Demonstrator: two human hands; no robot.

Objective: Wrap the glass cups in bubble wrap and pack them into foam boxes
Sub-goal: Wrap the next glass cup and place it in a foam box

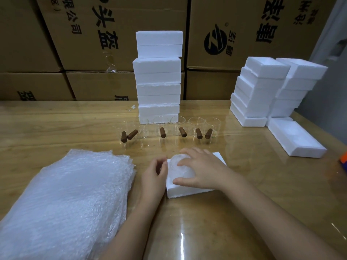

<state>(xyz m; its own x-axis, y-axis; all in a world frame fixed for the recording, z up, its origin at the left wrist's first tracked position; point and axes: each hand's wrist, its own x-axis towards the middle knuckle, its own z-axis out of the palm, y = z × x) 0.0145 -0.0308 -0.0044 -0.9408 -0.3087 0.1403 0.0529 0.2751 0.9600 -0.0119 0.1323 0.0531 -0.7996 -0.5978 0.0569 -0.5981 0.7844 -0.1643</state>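
Observation:
An open white foam box lies on the wooden table in front of me. A bubble-wrapped cup sits in its hollow. My right hand lies over the bundle, fingers spread on it and thumb along the box's near side. My left hand rests against the box's left edge with fingers loosely curled, holding nothing. A row of several clear glass cups with brown wooden handles stands further back. A thick stack of bubble wrap sheets lies at my left.
A tall stack of closed foam boxes stands behind the cups. More foam box halves are piled at the right, with one open half lying beside them. Cardboard cartons wall the back. An orange object shows at the right edge.

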